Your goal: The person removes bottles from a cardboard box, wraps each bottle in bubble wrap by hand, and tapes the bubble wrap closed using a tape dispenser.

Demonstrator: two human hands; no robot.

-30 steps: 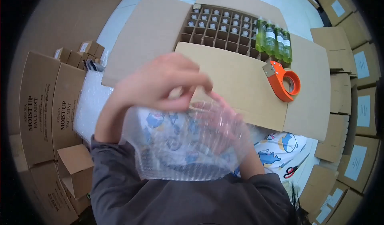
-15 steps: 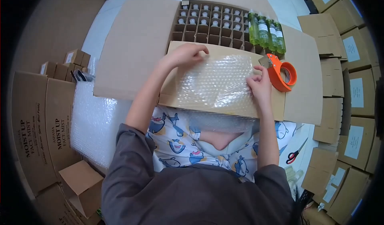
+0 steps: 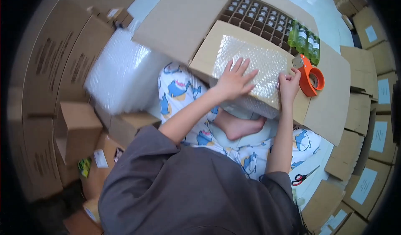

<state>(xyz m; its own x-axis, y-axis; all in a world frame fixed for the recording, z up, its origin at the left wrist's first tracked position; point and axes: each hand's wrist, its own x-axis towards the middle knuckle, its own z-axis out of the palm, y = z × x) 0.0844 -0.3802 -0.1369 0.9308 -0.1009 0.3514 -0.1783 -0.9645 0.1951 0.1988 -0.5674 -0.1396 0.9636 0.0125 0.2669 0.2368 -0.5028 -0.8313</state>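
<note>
A sheet of bubble wrap (image 3: 234,47) lies over a flat cardboard surface (image 3: 209,38), its near edge hanging down over the front. My left hand (image 3: 234,81) rests on the wrap with its fingers spread. At the wrap's right edge, my right hand (image 3: 289,86) has its fingers curled into a pinch; whatever sits between them is hidden. Just right of that hand is an orange tape dispenser (image 3: 307,78). Behind the cardboard surface stands an open carton with dividers (image 3: 257,24), holding several capped bottles. Green bottles (image 3: 301,38) lie across its right side.
More bubble wrap (image 3: 121,68) is heaped to my left, beside tall printed cartons (image 3: 62,63). An open small box (image 3: 79,126) stands nearer me. Red-handled scissors (image 3: 303,177) lie on the floor at right, near stacked labelled cartons (image 3: 378,134).
My left hand has come down from the far left edge onto the wrap, fingers now spread. My right hand stays at the wrap's right edge. The view has turned and shifted left.
</note>
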